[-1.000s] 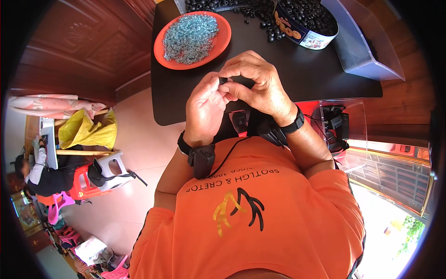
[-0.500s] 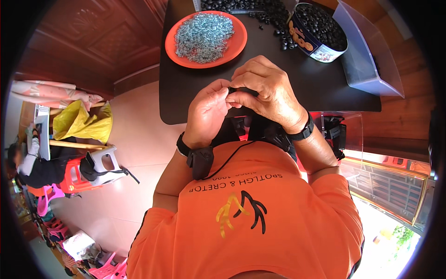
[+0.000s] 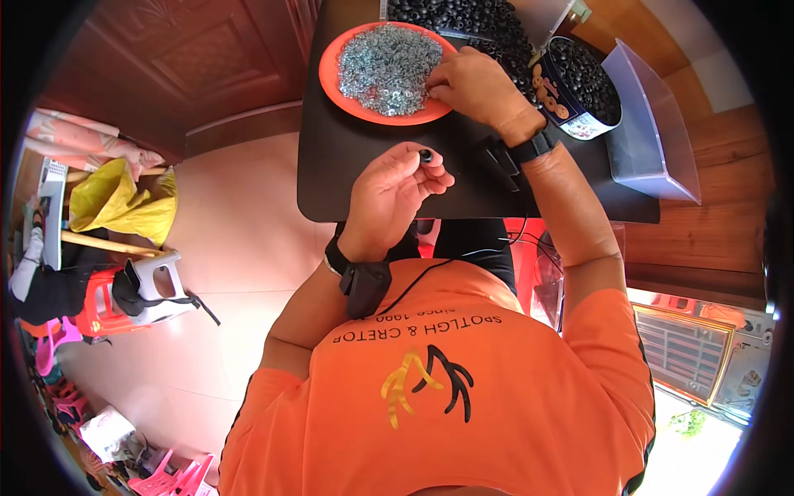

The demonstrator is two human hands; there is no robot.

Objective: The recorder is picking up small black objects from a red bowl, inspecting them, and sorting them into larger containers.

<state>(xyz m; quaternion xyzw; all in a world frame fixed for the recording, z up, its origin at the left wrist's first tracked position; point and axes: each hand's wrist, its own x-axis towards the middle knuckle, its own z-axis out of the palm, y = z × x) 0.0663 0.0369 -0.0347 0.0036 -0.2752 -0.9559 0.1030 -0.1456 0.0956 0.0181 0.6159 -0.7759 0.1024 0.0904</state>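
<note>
Between the thumb and fingers of my left hand [image 3: 389, 188] sits a small black round piece [image 3: 426, 155], held over the near part of the table with the palm turned up. My right hand [image 3: 481, 89] reaches to the right side of an orange-red plate [image 3: 329, 73]. Its bent fingertips are pressed together at the edge of a heap of small shiny metal pieces [image 3: 382, 68] on that plate. Whatever lies between those fingertips is hidden.
The dark table [image 3: 331, 165] also bears a pile of loose black pieces [image 3: 463, 16], a round tin [image 3: 583, 124] full of black pieces, and a translucent plastic bin [image 3: 653, 140] at the right. Off to the left, a person's sleeve [image 3: 31, 256] shows by a yellow bag [image 3: 124, 202].
My hands, together half a second ago, have parted. The right one has moved up to the plate of metal pieces; the left one stays near the table's edge, now showing the black piece.
</note>
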